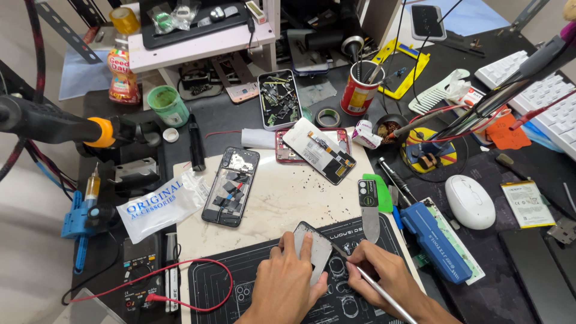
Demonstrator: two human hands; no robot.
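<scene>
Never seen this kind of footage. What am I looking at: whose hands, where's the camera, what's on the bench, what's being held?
There is no machine here: a person works with two bare hands, filmed by one camera worn on their head, looking down at the bench.

The left hand presses a small grey rectangular panel with rounded corners against a black work mat with white outlines. The right hand holds a thin silver metal tool, its tip at the panel's edge.

Farther up lie an opened black phone with its insides showing, a red phone frame with a detached screen on it, a tray of small parts, a red tin can holding tools, a white computer mouse and a blue-handled tool.
</scene>
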